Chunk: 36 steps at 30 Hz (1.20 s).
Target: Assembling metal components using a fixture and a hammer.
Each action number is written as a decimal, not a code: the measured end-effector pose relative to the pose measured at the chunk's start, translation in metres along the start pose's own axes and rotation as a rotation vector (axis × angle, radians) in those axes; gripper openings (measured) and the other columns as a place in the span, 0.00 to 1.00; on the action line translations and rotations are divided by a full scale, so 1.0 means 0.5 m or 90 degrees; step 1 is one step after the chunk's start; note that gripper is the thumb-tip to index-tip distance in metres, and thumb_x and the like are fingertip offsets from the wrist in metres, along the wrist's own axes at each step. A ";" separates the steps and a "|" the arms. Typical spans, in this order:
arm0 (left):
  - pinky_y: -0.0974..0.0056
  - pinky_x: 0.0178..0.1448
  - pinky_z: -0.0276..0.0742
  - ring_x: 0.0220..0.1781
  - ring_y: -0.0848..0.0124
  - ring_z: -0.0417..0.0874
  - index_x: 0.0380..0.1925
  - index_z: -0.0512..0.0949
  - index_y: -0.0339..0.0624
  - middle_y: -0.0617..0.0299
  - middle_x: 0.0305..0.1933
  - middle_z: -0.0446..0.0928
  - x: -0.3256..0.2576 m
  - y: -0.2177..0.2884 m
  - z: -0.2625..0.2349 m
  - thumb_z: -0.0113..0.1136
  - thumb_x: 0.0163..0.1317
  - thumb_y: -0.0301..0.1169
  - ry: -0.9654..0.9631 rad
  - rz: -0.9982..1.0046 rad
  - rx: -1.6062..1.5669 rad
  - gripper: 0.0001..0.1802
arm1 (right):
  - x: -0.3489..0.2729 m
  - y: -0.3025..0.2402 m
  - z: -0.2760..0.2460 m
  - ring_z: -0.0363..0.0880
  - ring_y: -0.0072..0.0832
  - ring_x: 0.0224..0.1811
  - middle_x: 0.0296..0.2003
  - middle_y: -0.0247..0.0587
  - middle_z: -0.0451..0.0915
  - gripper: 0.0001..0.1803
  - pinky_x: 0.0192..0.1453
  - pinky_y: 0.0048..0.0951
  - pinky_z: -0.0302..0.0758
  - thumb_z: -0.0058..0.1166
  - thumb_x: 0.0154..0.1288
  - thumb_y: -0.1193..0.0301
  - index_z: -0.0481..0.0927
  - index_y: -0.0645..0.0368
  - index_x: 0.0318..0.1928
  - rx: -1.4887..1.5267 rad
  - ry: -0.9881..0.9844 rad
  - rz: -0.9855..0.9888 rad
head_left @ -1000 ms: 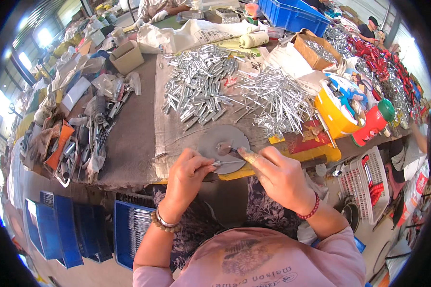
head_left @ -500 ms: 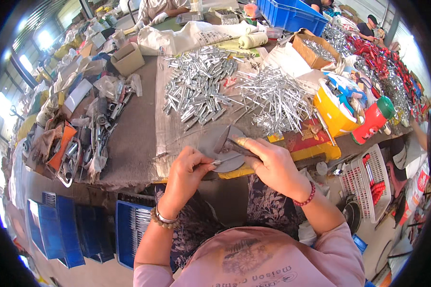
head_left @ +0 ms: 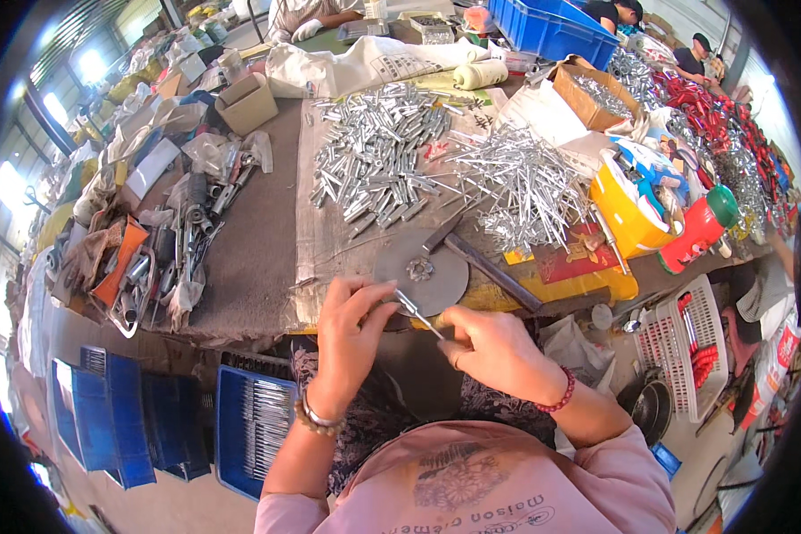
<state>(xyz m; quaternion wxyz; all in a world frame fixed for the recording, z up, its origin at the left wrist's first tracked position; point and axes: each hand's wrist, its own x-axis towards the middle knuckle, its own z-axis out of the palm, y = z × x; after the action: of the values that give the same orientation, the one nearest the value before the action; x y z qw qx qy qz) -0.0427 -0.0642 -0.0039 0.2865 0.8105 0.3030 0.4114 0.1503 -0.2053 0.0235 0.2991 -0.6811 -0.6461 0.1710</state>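
Metal rod (head_left: 416,313) sits pinched between closed fingers of left hand (head_left: 351,334) and right hand (head_left: 494,351).

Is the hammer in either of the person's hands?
No. The hammer lies on the table beside the round metal disc, untouched by both hands.

place: a small-parts assembly workshop — crowded and industrial
bench: long cloth-covered worktable (head_left: 249,258) heaped with metal tubes (head_left: 378,165) and thin metal rods (head_left: 529,187)
storage: blue plastic crates (head_left: 552,31) and cardboard boxes (head_left: 245,102) of parts
tools: hammer (head_left: 481,258) beside a round metal plate (head_left: 423,271)
people: other workers seated along the far end — same bench
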 end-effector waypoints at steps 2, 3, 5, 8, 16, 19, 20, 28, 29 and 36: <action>0.64 0.42 0.79 0.38 0.71 0.83 0.57 0.89 0.42 0.61 0.41 0.84 -0.041 -0.002 0.006 0.75 0.67 0.20 0.007 -0.100 -0.069 0.19 | -0.002 -0.004 0.008 0.86 0.51 0.32 0.29 0.51 0.84 0.16 0.37 0.47 0.79 0.67 0.70 0.74 0.77 0.62 0.54 0.205 -0.088 0.098; 0.66 0.39 0.79 0.36 0.74 0.82 0.64 0.86 0.43 0.61 0.43 0.85 -0.057 -0.001 0.008 0.71 0.71 0.20 0.014 -0.200 -0.139 0.22 | -0.006 -0.006 0.014 0.86 0.51 0.32 0.29 0.51 0.84 0.16 0.37 0.47 0.79 0.67 0.70 0.74 0.77 0.62 0.54 0.207 -0.090 0.098; 0.71 0.34 0.78 0.32 0.77 0.81 0.71 0.79 0.41 0.60 0.44 0.87 -0.072 0.025 0.008 0.66 0.76 0.22 -0.018 -0.305 -0.241 0.24 | -0.013 -0.007 0.028 0.77 0.27 0.26 0.25 0.41 0.80 0.16 0.34 0.37 0.74 0.67 0.72 0.76 0.78 0.64 0.56 0.275 -0.073 0.124; 0.76 0.27 0.76 0.29 0.81 0.80 0.80 0.67 0.38 0.58 0.45 0.88 -0.076 0.054 0.018 0.59 0.82 0.25 -0.048 -0.422 -0.381 0.29 | -0.027 -0.013 0.037 0.76 0.26 0.26 0.25 0.40 0.79 0.19 0.34 0.36 0.74 0.67 0.72 0.77 0.77 0.65 0.60 0.299 -0.093 0.151; 0.75 0.27 0.73 0.28 0.81 0.78 0.82 0.61 0.37 0.60 0.44 0.87 -0.102 0.052 0.006 0.66 0.78 0.24 0.001 -0.449 -0.515 0.37 | -0.041 -0.053 0.083 0.84 0.45 0.29 0.29 0.47 0.83 0.23 0.37 0.44 0.78 0.66 0.70 0.76 0.77 0.60 0.63 0.311 -0.100 0.096; 0.75 0.29 0.72 0.30 0.83 0.77 0.80 0.62 0.38 0.61 0.43 0.86 -0.108 0.052 -0.027 0.69 0.76 0.25 0.019 -0.461 -0.527 0.37 | -0.036 -0.067 0.091 0.88 0.40 0.31 0.32 0.47 0.85 0.26 0.35 0.41 0.81 0.68 0.69 0.77 0.78 0.57 0.66 0.209 -0.068 0.039; 0.76 0.29 0.72 0.31 0.83 0.77 0.79 0.62 0.39 0.60 0.45 0.86 -0.123 0.040 -0.044 0.69 0.77 0.25 0.044 -0.460 -0.546 0.36 | -0.030 -0.080 0.076 0.87 0.35 0.31 0.33 0.44 0.86 0.25 0.35 0.39 0.81 0.67 0.71 0.78 0.78 0.58 0.67 0.231 -0.090 0.035; 0.72 0.30 0.69 0.30 0.81 0.75 0.71 0.71 0.38 0.61 0.44 0.88 -0.366 -0.193 -0.233 0.67 0.75 0.26 0.333 -0.629 -0.215 0.27 | 0.017 0.038 0.038 0.79 0.15 0.31 0.38 0.37 0.86 0.26 0.35 0.17 0.76 0.62 0.84 0.67 0.74 0.64 0.74 0.389 0.010 0.141; 0.71 0.31 0.70 0.30 0.79 0.76 0.71 0.71 0.37 0.59 0.45 0.90 -0.435 -0.246 -0.254 0.67 0.73 0.25 0.376 -0.669 -0.192 0.28 | 0.025 0.043 0.042 0.77 0.14 0.29 0.37 0.36 0.85 0.26 0.33 0.16 0.74 0.62 0.83 0.67 0.75 0.63 0.74 0.416 0.019 0.160; 0.66 0.28 0.73 0.27 0.74 0.80 0.65 0.73 0.34 0.56 0.37 0.86 -0.707 -0.447 -0.329 0.72 0.64 0.21 0.500 -0.862 -0.102 0.29 | 0.034 0.053 0.050 0.74 0.13 0.25 0.34 0.35 0.85 0.26 0.29 0.15 0.69 0.59 0.83 0.69 0.75 0.64 0.75 0.437 0.030 0.185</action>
<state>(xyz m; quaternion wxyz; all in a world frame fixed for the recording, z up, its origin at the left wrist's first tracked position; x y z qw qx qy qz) -0.4068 -0.1401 -0.2558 0.4042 0.2217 0.7796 0.4239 0.1574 -0.1837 -0.0097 0.4972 -0.6295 -0.4408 0.4026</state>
